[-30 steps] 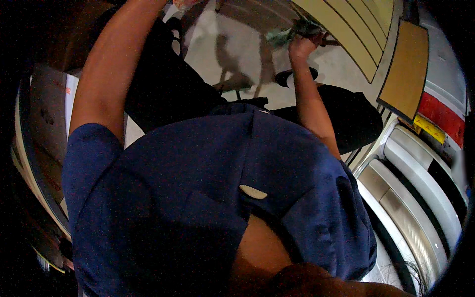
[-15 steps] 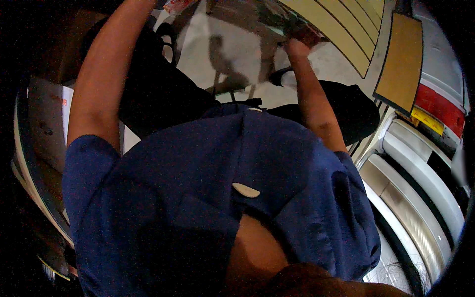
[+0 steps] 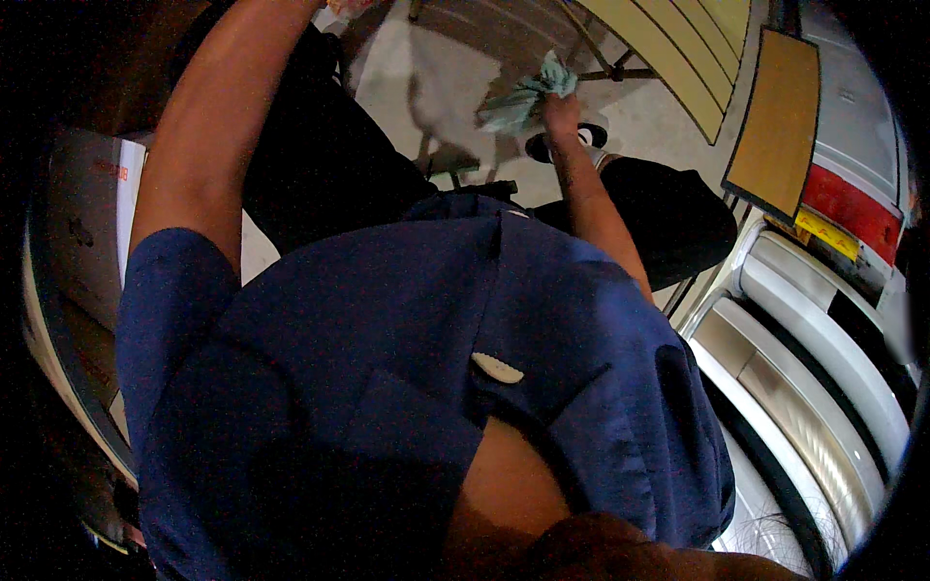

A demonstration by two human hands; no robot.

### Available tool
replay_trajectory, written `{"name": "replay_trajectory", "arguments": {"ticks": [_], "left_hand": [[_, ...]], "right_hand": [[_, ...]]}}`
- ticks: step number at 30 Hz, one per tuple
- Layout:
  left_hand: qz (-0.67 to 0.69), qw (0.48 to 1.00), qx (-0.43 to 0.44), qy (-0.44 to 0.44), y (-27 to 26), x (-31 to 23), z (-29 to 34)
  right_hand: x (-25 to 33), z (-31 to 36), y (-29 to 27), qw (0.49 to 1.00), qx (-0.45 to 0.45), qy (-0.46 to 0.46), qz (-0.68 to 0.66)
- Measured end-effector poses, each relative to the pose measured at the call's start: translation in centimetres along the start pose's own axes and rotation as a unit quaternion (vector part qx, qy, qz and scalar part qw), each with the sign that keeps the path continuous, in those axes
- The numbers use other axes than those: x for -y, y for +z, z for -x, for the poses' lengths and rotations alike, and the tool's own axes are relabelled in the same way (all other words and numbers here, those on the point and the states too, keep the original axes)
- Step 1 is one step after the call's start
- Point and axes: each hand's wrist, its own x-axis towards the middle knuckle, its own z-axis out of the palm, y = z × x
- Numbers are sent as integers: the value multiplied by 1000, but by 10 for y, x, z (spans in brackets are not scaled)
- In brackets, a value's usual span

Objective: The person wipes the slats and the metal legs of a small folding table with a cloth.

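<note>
Read clock positions from the centre of the view, with 12 at the upper edge.

Your right hand [image 3: 559, 114], at 1 o'clock, is holding the crumpled, pale green sheet [image 3: 523, 105], which is lying between 12 and 1 and spreading loosely to the left of the fist. The view is not showing whether it is cloth or film. Your left forearm [image 3: 208, 145] is reaching from 10 toward 11 o'clock; its hand is sitting beyond the upper edge, so its state is not showing.

CAUTION: Snagging. The slatted table [image 3: 673, 63] is standing between 1 and 2 o'clock, with a leg [image 3: 622, 74] near the fist. If you are swinging the sheet toward 2, its loose folds could be catching there.

CAUTION: Slipping. You are gripping only a gathered part; a pull on the free end could be drawing it out.

CAUTION: Tripping. Your shoe [image 3: 589, 136] is resting just beside your right wrist in this view. A dropped sheet could be landing underfoot on the floor [image 3: 475, 53].
</note>
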Motion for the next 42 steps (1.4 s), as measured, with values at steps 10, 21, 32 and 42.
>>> {"name": "replay_trajectory", "arguments": {"ticks": [10,21,32,42], "left_hand": [[-68,996,-42,27,8,5,1],[-4,999,24,-27,4,-4,-7],[-33,988,71,130,16,0,-25],[-257,904,44,339,-3,-11,43]], "right_hand": [[65,-57,-83,656,180,204,-704],[173,-88,-26,704,178,208,-655],[202,-9,-18,752,91,96,-646],[184,-38,27,733,117,90,-664]]}}
